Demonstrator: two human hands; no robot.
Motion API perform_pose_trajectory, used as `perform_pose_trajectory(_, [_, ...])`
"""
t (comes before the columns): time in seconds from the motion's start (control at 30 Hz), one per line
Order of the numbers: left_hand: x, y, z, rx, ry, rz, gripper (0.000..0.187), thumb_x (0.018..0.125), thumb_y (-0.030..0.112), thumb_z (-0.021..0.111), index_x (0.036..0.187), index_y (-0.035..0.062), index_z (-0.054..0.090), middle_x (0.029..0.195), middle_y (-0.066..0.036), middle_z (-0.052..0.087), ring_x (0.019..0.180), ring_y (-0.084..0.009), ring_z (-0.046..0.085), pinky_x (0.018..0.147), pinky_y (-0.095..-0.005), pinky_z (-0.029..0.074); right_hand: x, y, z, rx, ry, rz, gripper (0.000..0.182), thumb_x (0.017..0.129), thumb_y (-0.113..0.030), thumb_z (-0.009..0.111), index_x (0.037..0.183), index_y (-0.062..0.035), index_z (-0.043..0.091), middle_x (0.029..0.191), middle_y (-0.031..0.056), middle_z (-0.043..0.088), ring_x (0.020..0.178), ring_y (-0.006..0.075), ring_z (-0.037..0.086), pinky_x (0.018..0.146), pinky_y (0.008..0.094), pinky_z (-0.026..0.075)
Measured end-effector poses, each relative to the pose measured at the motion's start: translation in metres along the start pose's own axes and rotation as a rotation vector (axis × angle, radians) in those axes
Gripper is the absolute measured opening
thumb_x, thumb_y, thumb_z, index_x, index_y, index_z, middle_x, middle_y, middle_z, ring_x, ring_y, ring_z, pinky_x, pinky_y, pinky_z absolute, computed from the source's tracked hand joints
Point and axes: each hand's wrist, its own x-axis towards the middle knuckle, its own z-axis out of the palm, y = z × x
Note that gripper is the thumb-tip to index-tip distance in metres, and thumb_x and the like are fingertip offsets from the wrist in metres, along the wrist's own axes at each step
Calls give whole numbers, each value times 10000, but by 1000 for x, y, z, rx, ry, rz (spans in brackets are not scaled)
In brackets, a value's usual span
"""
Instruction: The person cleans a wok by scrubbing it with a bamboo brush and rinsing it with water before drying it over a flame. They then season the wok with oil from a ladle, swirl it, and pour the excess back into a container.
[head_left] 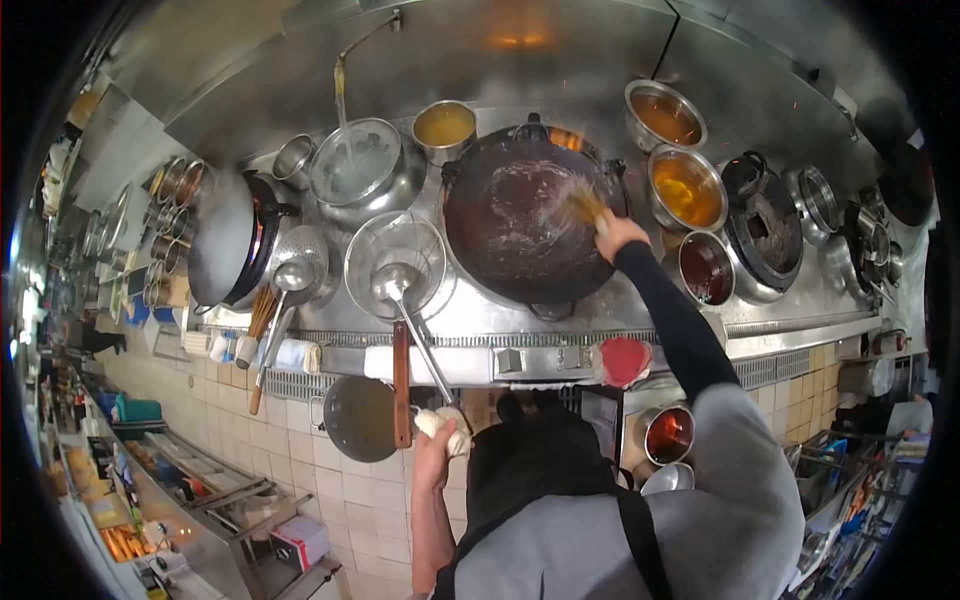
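Note:
My right hand [622,238] is closed around the handle of a bamboo wok brush [582,204], whose bristles are blurred by motion. They meet the wet inside of a large dark wok [500,250] with foamy water in it. Low at the stove's front, my left hand [430,445] is closed on a white cloth [455,430]. The lower end of a ladle's handle reaches that cloth; whether my fingers also grip it is hidden. The ladle [396,281] rests its bowl over a wire strainer [365,255], beside a wooden handle [402,385].
Water runs from a tap [340,85] into a pot [400,180]. Bowls of amber liquid [685,190] and dark red sauce [706,268] flank the wok's right. A steaming wok [225,245] stands left. A red-topped container [622,362] sits at the front edge; a pan [360,420] is below.

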Motion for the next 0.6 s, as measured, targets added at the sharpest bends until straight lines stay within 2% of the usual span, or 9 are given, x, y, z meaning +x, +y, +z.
perform_pose_trajectory(0.03, [0, 1, 3, -19, -11, 13, 334, 999, 167, 646, 1244, -44, 562, 1043, -116, 671, 859, -211, 699, 681, -367, 615, 32, -1, 29, -83, -17, -81, 441, 879, -385, 664, 1208, -108, 565, 951, 266, 714, 881, 469, 693, 791, 540, 562])
perform_pose_trajectory(0.07, [2, 0, 6, 11, -1, 7, 332, 998, 170, 650, 1239, -43, 568, 1066, -120, 674, 884, -209, 696, 695, -358, 612, 42, -37, 38, 109, 0, 200, 402, 876, -393, 666, 1142, -106, 574, 1039, 269, 707, 932, 465, 694, 814, 537, 557])
perform_pose_trajectory(0.1, [5, 2, 11, 23, -15, 0, 327, 997, 164, 649, 1243, -36, 568, 1066, -113, 671, 887, -206, 688, 705, -357, 599, 46, -75, 51, 220, -62, 316, 523, 828, -446, 681, 1235, -132, 584, 1111, 249, 712, 1068, 459, 675, 932, 529, 528])
perform_pose_trajectory(0.17, [4, 4, 17, 54, -46, -25, 320, 995, 152, 647, 1252, -22, 569, 1066, -101, 664, 894, -199, 673, 725, -356, 572, 68, -103, 146, 559, 82, 245, 512, 814, -431, 726, 1166, -79, 609, 1082, 252, 714, 1060, 451, 676, 922, 502, 535])
perform_pose_trajectory(0.23, [9, -2, 19, 66, -63, 4, 340, 1000, 195, 654, 1235, -37, 575, 1036, -114, 685, 826, -206, 702, 647, -332, 591, 40, -152, 138, 943, 86, 226, 475, 788, -401, 779, 1076, -38, 676, 1019, 245, 725, 994, 408, 694, 896, 461, 533])
perform_pose_trajectory(0.33, [8, -5, 21, 79, -71, -30, 343, 1002, 208, 652, 1230, -37, 576, 977, -109, 688, 760, -208, 704, 602, -318, 573, -25, -171, 74, 891, -143, 100, 475, 838, -421, 732, 1095, -26, 673, 1009, 250, 709, 979, 393, 693, 862, 434, 528])
perform_pose_trajectory(0.5, [9, -15, 7, 33, -21, -50, 332, 1002, 200, 647, 1224, -36, 575, 942, -107, 683, 728, -209, 703, 568, -307, 553, -114, -71, -59, 395, -427, -314, 353, 849, -350, 708, 1124, -131, 684, 1018, 179, 731, 977, 341, 725, 901, 433, 569])
perform_pose_trajectory(0.57, [8, -10, 1, 30, -2, -46, 309, 999, 186, 647, 1210, -31, 584, 961, -103, 682, 759, -205, 701, 587, -314, 563, -93, -56, -130, -309, -567, -155, 377, 861, -346, 631, 1186, -155, 633, 1035, 188, 732, 982, 378, 716, 886, 482, 572])
perform_pose_trajectory(0.6, [5, -7, 1, 19, 13, -38, 305, 998, 183, 648, 1208, -30, 587, 971, -102, 683, 770, -203, 701, 595, -316, 566, -63, -28, -120, -343, -432, -139, 386, 870, -360, 633, 1203, -166, 616, 1011, 202, 727, 955, 401, 710, 849, 499, 568])
